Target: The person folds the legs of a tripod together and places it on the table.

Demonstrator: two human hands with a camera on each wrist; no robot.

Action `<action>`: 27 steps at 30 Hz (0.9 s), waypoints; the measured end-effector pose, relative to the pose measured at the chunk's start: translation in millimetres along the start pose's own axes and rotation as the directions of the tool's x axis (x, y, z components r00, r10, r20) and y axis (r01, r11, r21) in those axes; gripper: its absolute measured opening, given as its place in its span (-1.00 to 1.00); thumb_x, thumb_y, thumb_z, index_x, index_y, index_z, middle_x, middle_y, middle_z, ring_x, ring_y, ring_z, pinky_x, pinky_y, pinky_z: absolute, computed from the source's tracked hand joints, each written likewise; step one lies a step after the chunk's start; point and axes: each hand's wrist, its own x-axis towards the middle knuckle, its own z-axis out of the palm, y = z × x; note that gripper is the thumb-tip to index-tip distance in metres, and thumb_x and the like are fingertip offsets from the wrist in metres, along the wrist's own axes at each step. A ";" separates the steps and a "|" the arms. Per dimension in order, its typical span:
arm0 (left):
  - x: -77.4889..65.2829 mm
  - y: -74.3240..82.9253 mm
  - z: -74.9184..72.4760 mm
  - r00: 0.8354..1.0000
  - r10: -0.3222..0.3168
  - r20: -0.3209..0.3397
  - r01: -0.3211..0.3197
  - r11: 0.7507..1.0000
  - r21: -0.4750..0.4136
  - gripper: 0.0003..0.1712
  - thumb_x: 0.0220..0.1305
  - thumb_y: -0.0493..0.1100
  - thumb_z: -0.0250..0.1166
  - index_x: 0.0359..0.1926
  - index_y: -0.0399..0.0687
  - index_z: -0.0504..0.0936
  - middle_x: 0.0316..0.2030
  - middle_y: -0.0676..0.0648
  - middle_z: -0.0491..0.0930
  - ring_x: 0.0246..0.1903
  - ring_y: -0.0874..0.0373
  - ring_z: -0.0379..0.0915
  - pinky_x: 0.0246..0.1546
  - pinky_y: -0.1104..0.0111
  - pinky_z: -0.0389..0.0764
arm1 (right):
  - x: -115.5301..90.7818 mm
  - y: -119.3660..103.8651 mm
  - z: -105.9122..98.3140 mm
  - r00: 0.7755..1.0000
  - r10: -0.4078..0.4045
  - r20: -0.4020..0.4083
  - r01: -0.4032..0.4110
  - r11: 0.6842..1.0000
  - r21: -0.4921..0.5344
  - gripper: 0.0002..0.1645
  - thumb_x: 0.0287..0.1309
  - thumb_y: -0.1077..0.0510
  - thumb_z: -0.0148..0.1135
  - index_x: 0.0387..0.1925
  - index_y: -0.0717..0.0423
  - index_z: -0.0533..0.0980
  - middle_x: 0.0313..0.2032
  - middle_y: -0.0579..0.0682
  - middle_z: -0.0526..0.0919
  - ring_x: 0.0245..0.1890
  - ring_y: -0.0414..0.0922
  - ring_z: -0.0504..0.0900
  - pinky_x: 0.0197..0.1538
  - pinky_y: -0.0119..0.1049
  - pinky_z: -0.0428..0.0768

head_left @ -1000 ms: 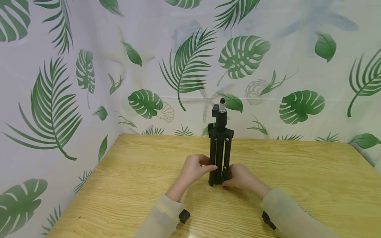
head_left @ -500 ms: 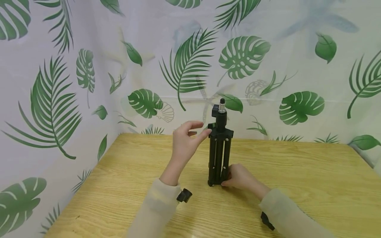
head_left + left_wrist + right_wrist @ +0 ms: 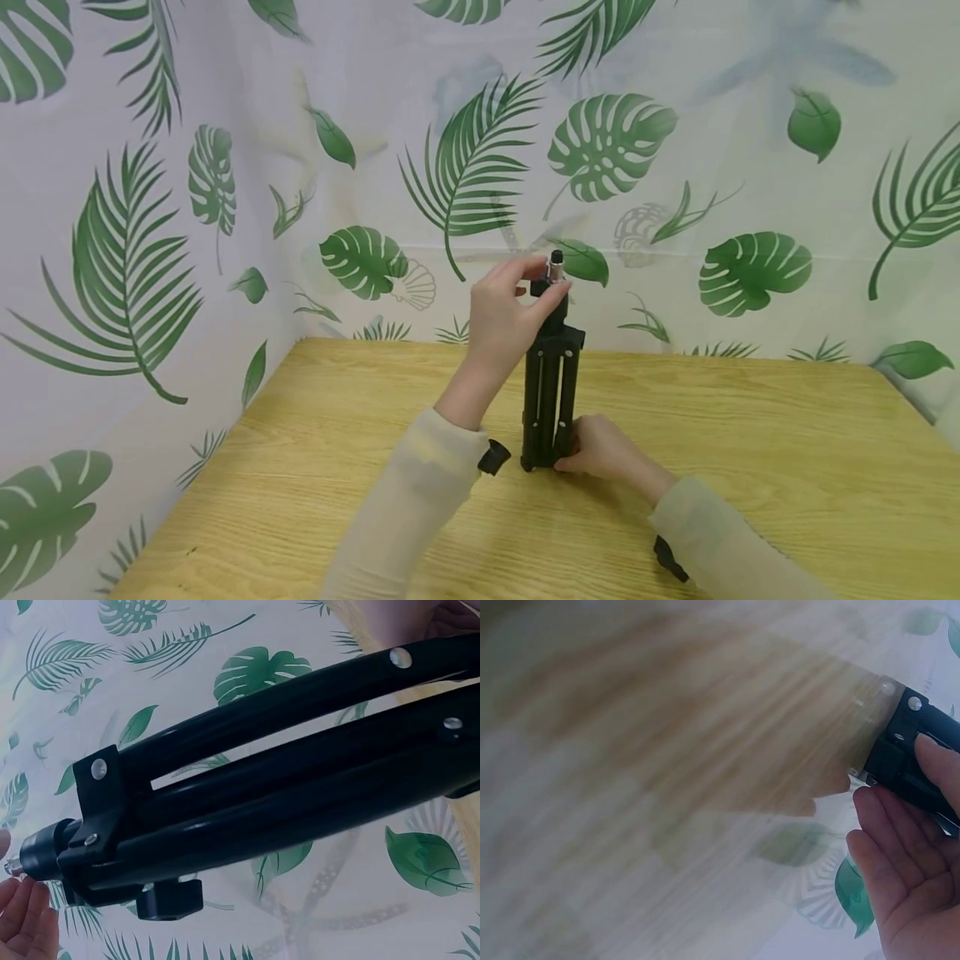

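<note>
A folded black light stand (image 3: 551, 392) with a silver stud (image 3: 556, 271) on top stands upright on the wooden table. My left hand (image 3: 504, 312) is at its top, thumb and fingers pinching around the stud just below the black tip. The left wrist view shows the folded legs (image 3: 300, 776), a black knob (image 3: 171, 900) and my fingertips around the stud end. Low down on the right side, my right hand (image 3: 603, 450) grips the base of the legs between thumb and fingers. Its other fingers are partly hidden behind the stand in the head view.
The wooden table (image 3: 300, 475) spreads out around the stand. Behind and to the left hangs a white curtain (image 3: 360, 183) printed with green leaves. A black wrist mount (image 3: 493, 457) sticks out beside my left sleeve.
My left hand has risen from the stand's lower legs, past the collar, to the stud at the top. My right hand has stayed at the base, and the stand stays upright in place.
</note>
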 end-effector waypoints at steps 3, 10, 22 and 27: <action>3.6 3.1 2.8 1.000 -0.010 0.000 0.010 1.000 -0.012 -0.75 0.04 -0.21 0.31 -0.25 -0.27 0.60 -0.38 -0.09 0.59 -0.33 0.14 0.49 -0.33 0.44 0.48 | -0.5 -0.3 -0.6 1.000 -0.007 -0.006 0.007 1.000 -0.007 -0.79 -0.28 0.21 0.42 -0.59 0.21 0.52 -0.73 -0.12 0.48 -0.76 -0.24 0.41 -0.67 -0.37 0.39; 6.1 1.7 6.7 0.995 -0.091 -0.029 0.089 0.994 -0.067 -0.81 0.05 -0.26 0.30 -0.29 -0.29 0.61 -0.41 -0.11 0.62 -0.39 0.18 0.53 -0.33 0.49 0.49 | -2.2 -1.5 -2.3 0.999 -0.044 -0.014 0.044 0.999 0.002 -0.80 -0.28 0.22 0.43 -0.59 0.21 0.54 -0.72 -0.12 0.50 -0.76 -0.26 0.42 -0.66 -0.38 0.40; -3.1 -14.6 -38.1 0.971 -0.237 0.002 0.231 0.946 -0.229 -0.70 -0.04 -0.33 0.35 -0.21 -0.32 0.57 -0.38 -0.18 0.59 -0.36 0.12 0.53 -0.31 0.46 0.51 | -10.4 5.1 -30.0 0.994 -0.032 -0.103 0.021 0.994 -0.109 -0.85 -0.33 0.29 0.35 -0.65 0.17 0.49 -0.68 -0.12 0.49 -0.66 -0.22 0.38 -0.55 -0.32 0.40; -14.5 -32.4 -67.3 0.957 -0.282 0.066 0.288 0.949 -0.129 -0.70 -0.08 -0.33 0.38 -0.24 -0.30 0.59 -0.45 -0.14 0.58 -0.45 0.10 0.52 -0.36 0.41 0.53 | -18.0 13.9 -49.6 0.989 -0.037 -0.140 0.014 0.987 -0.163 -0.87 -0.27 0.30 0.35 -0.60 0.19 0.52 -0.63 -0.10 0.53 -0.61 -0.19 0.46 -0.50 -0.26 0.46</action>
